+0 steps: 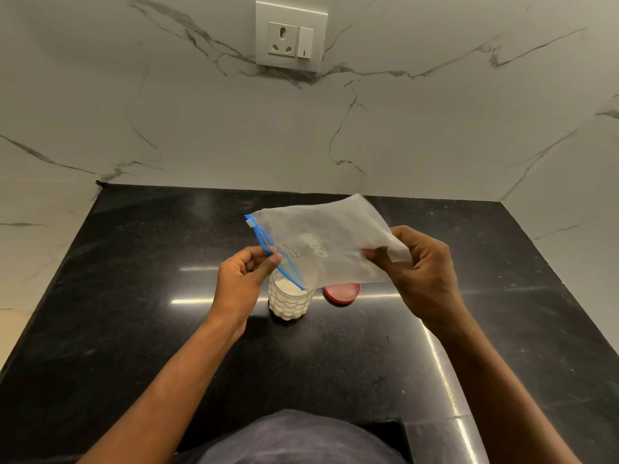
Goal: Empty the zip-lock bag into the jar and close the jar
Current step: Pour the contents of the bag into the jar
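Both hands grip the zip-lock bag [321,242] tilted over the open jar [289,301]: left hand [241,279] pinching the blue zip edge, right hand [422,272] the bottom. If the mouth drifts, remaining powder may dust the tabletop [134,296] beside the red lid [341,293]

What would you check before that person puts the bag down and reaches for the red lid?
1. Is the bag emptied: looks flat, only a dusting left: ok.
2. Bag's mouth at the jar opening: ok.
3. Jar upright on the counter, white powder inside: ok.
4. The red lid lies beside the jar, near the right hand: ok.
5. A hand free: the left hand pinches the zip edge, the right hand grips the bag's bottom: not ok.
6. Jar rim clean for closing: cannot tell.
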The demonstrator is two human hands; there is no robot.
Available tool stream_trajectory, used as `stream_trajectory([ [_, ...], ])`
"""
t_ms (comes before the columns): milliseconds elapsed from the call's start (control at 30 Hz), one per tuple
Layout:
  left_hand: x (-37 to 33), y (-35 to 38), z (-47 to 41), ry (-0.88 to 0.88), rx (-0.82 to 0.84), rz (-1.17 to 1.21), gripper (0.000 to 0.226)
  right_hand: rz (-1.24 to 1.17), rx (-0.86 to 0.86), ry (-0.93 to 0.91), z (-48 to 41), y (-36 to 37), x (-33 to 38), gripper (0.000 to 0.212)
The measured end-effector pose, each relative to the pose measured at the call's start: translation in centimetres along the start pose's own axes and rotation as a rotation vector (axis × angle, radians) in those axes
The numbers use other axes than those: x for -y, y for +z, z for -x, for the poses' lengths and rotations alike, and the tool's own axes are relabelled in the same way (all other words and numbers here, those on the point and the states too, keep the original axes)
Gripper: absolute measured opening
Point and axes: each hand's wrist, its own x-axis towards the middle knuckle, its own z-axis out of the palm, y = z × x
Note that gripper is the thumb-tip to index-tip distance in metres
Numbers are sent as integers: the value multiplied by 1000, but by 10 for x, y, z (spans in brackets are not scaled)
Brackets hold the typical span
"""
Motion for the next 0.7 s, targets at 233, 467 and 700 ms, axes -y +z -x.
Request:
stream_trajectory([
  [233,2,0,-2,13,4,-1,17,0,8,-6,0,4,2,11],
  [467,1,1,2,4,-3,4,16,-33,-24,-36,0,2,1,13],
  [700,-2,1,5,-6,-13,9,17,-2,12,-76,-1,3,2,24],
])
